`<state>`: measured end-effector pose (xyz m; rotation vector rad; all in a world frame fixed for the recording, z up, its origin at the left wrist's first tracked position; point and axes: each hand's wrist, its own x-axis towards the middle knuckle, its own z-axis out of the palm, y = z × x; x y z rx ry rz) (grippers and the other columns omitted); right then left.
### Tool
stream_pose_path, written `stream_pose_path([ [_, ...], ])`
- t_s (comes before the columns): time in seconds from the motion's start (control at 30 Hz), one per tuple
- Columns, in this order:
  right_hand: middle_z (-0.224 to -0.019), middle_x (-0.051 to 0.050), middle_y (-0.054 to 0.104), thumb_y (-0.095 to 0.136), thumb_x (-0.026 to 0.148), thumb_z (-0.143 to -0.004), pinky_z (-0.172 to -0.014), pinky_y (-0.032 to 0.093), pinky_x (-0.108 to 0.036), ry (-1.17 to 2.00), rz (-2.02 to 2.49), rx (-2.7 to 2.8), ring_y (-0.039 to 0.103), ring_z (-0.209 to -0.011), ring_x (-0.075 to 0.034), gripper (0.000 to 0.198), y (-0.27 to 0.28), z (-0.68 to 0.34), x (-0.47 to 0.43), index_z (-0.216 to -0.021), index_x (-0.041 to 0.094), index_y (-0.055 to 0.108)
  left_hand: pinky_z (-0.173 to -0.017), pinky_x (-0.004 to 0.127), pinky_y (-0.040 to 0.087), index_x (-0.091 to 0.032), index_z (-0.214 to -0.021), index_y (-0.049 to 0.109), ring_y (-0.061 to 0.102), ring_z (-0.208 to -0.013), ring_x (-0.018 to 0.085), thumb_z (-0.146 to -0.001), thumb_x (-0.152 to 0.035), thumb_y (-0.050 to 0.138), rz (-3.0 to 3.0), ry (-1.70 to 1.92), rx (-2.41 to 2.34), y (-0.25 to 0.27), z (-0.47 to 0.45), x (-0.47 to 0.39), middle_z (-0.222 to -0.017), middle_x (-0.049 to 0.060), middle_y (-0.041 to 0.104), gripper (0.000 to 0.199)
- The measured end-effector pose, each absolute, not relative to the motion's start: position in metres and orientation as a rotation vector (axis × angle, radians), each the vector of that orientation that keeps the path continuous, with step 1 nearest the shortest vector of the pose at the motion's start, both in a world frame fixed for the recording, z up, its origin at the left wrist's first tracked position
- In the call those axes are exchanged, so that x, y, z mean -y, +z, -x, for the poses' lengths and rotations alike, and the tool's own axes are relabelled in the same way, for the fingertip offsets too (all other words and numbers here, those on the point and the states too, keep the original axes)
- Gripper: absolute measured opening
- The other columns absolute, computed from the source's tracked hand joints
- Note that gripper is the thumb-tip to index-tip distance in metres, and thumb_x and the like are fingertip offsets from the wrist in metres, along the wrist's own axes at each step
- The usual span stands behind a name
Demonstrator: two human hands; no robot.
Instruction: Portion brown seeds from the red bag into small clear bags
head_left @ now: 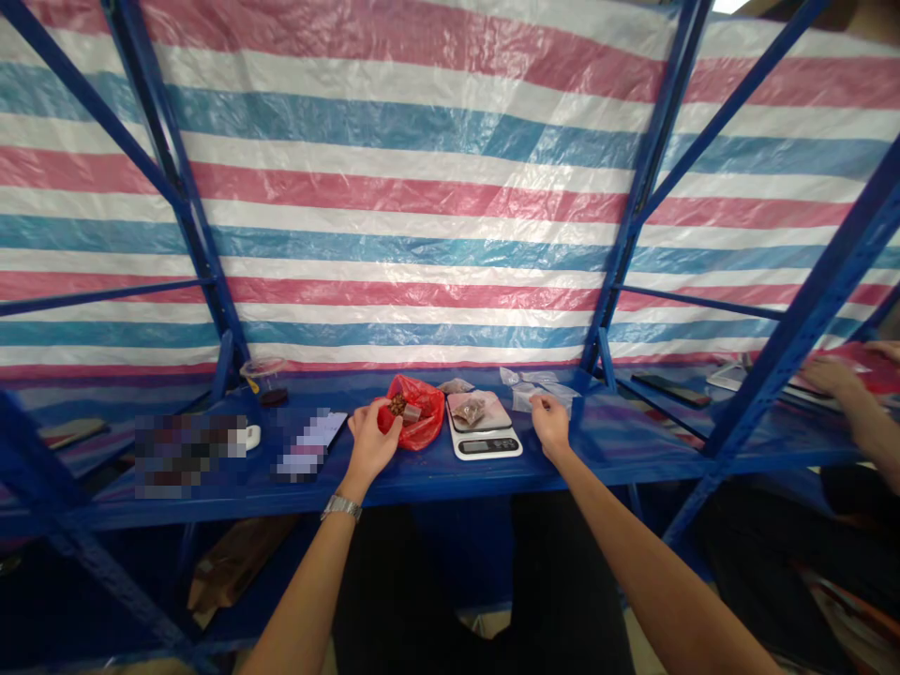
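At the rim of a red plastic bag (425,433), my left hand (375,439) has its fingers closed on the plastic. Small brown pieces (397,405) and a small clear scoop or cup (412,413) show in the bag's mouth. Just right of it stands a white kitchen scale (487,447) with a display in front. A small clear packet of brownish contents (469,410) rests on its plate. My right hand (552,427) is right of the scale, fingers pinched at the clear plastic bags (524,397); the fingertips are partly hidden.
Another small packet (457,385) lies behind the scale. Leftward are a phone (313,444), a clear plastic tub (271,375) and a white object (249,438) beside a blurred patch. Blue metal posts (633,225) frame the shelf (450,483). At far right, another person's hand (836,377) works.
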<state>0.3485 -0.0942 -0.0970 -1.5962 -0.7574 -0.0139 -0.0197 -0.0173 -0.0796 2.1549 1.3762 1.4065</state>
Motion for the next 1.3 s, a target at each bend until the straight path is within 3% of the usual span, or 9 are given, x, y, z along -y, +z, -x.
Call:
stream_pose_path([
  [0.3,-0.078,-0.009,0.075,0.055,0.049,-0.08,-0.073,0.047,-0.039,0.059,1.609,0.825,0.066,-0.077,-0.03,0.034,-0.093,-0.344,0.096,-0.077,0.02,0.072,-0.119,0.051,0.032,-0.025,-0.124,0.065,0.047,-0.125,0.031,-0.088,-0.035,0.059,-2.102,1.357,-1.428,-0.079,0.02,0.019,-0.123,0.011,0.054,0.037],
  [0.93,-0.084,-0.01,0.077,0.053,0.047,-0.081,-0.079,0.051,-0.041,0.1,1.646,0.964,0.07,-0.085,-0.032,0.031,-0.086,-0.336,0.105,-0.078,0.022,0.071,-0.117,0.052,0.035,-0.025,-0.119,0.067,0.047,-0.12,0.03,-0.086,-0.029,0.06,-2.039,1.341,-1.451,-0.075,0.019,0.024,-0.118,0.01,0.053,0.034],
  [1.3,-0.081,-0.007,0.075,0.059,0.047,-0.082,-0.08,0.05,-0.037,0.243,1.555,0.968,0.067,-0.082,-0.027,0.032,-0.081,-0.332,0.112,-0.082,0.019,0.073,-0.116,0.053,0.038,-0.027,-0.12,0.068,0.051,-0.12,0.029,-0.088,-0.033,0.061,-2.05,1.333,-1.486,-0.075,0.023,0.029,-0.12,0.009,0.057,0.033],
])
